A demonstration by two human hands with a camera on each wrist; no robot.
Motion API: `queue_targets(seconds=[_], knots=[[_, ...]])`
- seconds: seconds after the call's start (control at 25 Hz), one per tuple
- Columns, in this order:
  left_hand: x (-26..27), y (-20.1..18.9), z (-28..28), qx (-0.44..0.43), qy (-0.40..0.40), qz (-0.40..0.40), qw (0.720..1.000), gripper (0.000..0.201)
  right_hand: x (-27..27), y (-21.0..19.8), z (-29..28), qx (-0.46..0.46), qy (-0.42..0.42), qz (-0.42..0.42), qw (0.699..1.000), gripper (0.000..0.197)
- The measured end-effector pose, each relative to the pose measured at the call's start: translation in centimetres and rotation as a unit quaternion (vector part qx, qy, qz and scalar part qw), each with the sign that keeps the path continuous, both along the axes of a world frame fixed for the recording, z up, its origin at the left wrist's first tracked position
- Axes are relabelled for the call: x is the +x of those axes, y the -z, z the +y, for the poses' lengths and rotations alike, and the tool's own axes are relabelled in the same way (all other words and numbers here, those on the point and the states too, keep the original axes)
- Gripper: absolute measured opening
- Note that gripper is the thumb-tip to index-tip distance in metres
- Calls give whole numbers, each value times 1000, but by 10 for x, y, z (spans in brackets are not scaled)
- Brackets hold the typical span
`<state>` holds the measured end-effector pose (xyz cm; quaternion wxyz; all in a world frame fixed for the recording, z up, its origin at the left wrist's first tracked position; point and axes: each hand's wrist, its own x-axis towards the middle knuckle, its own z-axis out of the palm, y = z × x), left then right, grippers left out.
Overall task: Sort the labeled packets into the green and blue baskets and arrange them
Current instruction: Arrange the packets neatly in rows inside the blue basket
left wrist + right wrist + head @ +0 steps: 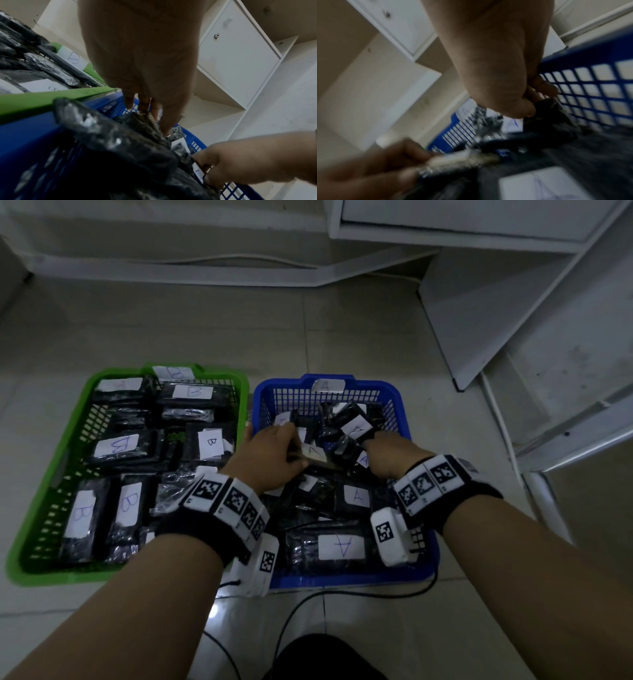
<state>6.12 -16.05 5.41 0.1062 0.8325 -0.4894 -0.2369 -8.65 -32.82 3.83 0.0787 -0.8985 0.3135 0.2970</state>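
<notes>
A green basket [245, 392] on the left holds black packets with white B labels [116, 445]. To its right, a blue basket [402, 409] holds black packets with A labels [341, 546]. Both hands are inside the blue basket near its middle. My left hand [294, 447] grips a black packet with a white label [314, 454] by its edge, thumb on top. My right hand [370, 445] pinches the end of another black packet [346, 447]; in the right wrist view thumb and fingers [529, 108] close on that packet [546, 108]. Several A packets lie loosely piled at the far end.
Both baskets sit on a tiled floor [342, 337]. White shelving and a cabinet [534, 313] stand at the back right. A black cable [294, 611] runs over the floor in front of the blue basket. My knee [318, 659] is at the bottom edge.
</notes>
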Motion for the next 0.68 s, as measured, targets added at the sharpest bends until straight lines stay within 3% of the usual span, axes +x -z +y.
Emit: queue_targets(seconds=[0.04, 0.12, 0.2, 0.28, 0.36, 0.48, 0.68], knots=[[-1, -1, 1, -8, 8, 4, 1000, 24, -1, 3, 2, -13, 10, -9, 1000, 33], [1, -4, 4, -41, 9, 25, 999, 26, -1, 3, 2, -21, 72, -106, 992, 27], [4, -5, 8, -75, 3, 46, 996, 29, 2, 3, 0, -24, 161, -261, 951, 31], [7, -7, 12, -92, -10, 65, 994, 34, 7, 5, -3, -15, 215, -364, 906, 41], [9, -8, 14, -100, -33, 68, 992, 39, 12, 8, -2, -33, 197, -360, 911, 42], [10, -6, 17, -103, -54, 65, 991, 42, 14, 14, 0, -99, 123, -303, 940, 22], [15, -2, 20, -95, -51, 68, 992, 46, 27, -1, -15, -124, 81, -384, 911, 30]])
